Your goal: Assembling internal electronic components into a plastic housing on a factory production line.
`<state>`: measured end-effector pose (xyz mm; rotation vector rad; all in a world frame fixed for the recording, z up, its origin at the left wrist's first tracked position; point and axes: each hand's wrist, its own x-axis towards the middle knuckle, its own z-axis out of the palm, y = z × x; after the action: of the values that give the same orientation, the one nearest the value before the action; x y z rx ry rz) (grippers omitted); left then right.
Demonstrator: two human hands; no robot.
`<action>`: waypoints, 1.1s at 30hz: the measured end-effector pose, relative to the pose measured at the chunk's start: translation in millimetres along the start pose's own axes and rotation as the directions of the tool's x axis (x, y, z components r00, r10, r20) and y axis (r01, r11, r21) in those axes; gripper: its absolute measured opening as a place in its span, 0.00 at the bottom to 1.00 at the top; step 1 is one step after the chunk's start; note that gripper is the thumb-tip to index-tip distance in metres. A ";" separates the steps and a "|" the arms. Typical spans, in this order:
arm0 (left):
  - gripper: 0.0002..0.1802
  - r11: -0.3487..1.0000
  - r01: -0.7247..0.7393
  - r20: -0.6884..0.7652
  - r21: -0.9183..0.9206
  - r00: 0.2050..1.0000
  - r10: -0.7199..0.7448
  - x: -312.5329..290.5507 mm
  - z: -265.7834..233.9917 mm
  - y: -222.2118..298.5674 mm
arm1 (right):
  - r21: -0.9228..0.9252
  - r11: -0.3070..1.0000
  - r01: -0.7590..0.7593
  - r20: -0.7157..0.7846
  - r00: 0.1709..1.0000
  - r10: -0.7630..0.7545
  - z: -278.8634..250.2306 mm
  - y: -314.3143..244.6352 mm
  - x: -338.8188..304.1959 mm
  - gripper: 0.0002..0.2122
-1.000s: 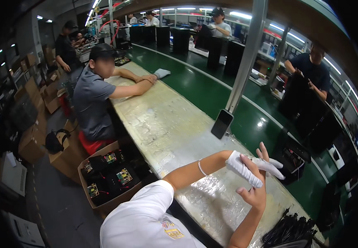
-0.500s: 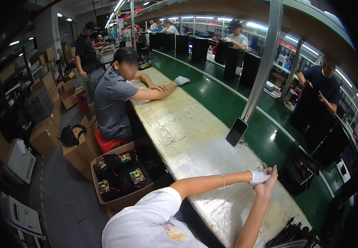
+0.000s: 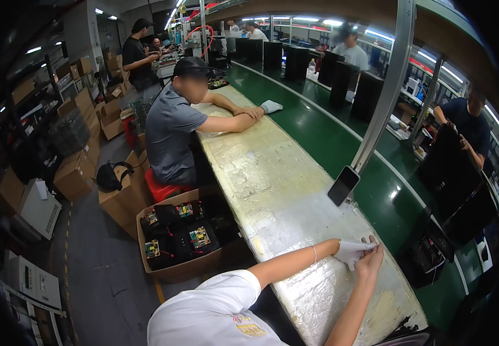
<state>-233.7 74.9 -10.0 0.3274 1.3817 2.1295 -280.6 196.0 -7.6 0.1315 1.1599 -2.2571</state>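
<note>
My left hand (image 3: 352, 250) wears a white glove (image 3: 347, 247) and reaches across from the left, with a thin bracelet on its wrist. Its fingers look stretched out toward my right hand, though they are partly covered. My bare right hand (image 3: 369, 264) comes up from below and meets it, fingers closed on the glove near its fingertip end. Part of the glove hangs loose below the left palm. Both hands are just above the worktable (image 3: 295, 207), near its right edge. A phone (image 3: 343, 185) leans upright farther along that edge.
A carton (image 3: 192, 272) of black parts and circuit boards stands left of the table. Across it, a seated person (image 3: 174, 127) rests folded arms. A metal post (image 3: 385, 86) rises beside the green conveyor (image 3: 318, 135), which carries black panels (image 3: 295, 63). Other people work beyond.
The view has shifted, so the surroundings sit farther right. My hands have changed their hold: the glove looks more drawn out, with a loose part hanging, and my right fingers have closed on it.
</note>
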 end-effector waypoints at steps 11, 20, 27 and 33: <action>0.35 0.904 -0.410 -0.395 -0.121 0.855 0.335 11.3 -12.8 -12.4 | -0.188 0.981 -0.048 -0.028 0.999 0.043 10.3 -25.6 -13.9 0.24; 0.18 0.041 0.449 -0.365 0.892 0.666 0.650 8.4 -30.0 -22.6 | -0.840 -0.272 0.469 0.503 0.489 -0.713 -42.5 16.0 35.1 0.16; 0.22 0.142 0.430 -0.372 0.892 0.517 0.771 10.7 -34.8 -40.2 | -0.815 -0.262 0.516 0.574 0.662 -0.481 -24.8 44.6 24.3 0.17; 0.24 0.138 0.471 -0.419 0.871 0.567 0.709 15.8 -24.7 -26.8 | -0.813 -0.314 0.490 0.581 0.650 -0.490 -31.3 34.0 27.5 0.16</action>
<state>-249.7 73.5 -46.3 -0.1890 3.4823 0.8394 -290.1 192.4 -60.4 -1.2464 3.0071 -1.1050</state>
